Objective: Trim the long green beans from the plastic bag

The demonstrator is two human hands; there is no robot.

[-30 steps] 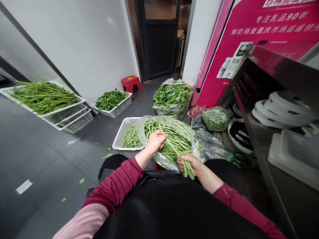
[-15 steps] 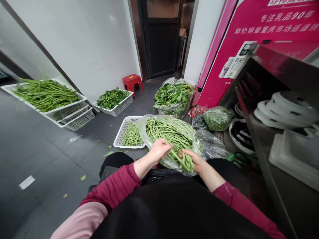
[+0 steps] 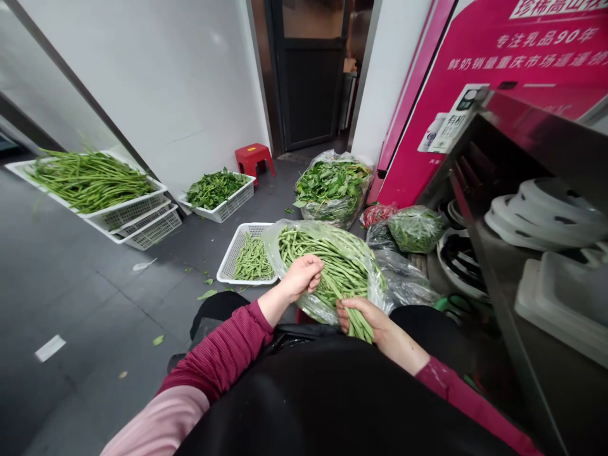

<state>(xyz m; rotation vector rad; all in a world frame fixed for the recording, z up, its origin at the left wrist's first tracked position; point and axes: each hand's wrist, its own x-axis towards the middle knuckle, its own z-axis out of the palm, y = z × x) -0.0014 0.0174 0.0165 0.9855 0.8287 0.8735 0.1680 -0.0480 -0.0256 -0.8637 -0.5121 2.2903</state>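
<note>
A clear plastic bag full of long green beans [image 3: 342, 253] stands open before my lap. My right hand [image 3: 363, 313] is wrapped round a small bunch of green beans [image 3: 360, 326] at the bag's near edge. My left hand [image 3: 304, 277] is over the bag's left part, its fingers pinched together by the tips of a few beans; what they hold, if anything, is too small to name. Left of the bag, a white basket [image 3: 226, 266] on the floor holds shorter bean pieces [image 3: 254, 258].
Stacked white crates [image 3: 156, 229] with long green stalks stand at left. Beyond are a basket of leafy greens [image 3: 216, 188], a red stool [image 3: 253, 154] and a bag of leaves [image 3: 332, 183]. A metal shelf [image 3: 503, 278] with white containers borders the right.
My left hand has moved slightly up, away from my right hand. My right hand has shifted slightly down and left with the bunch of beans.
</note>
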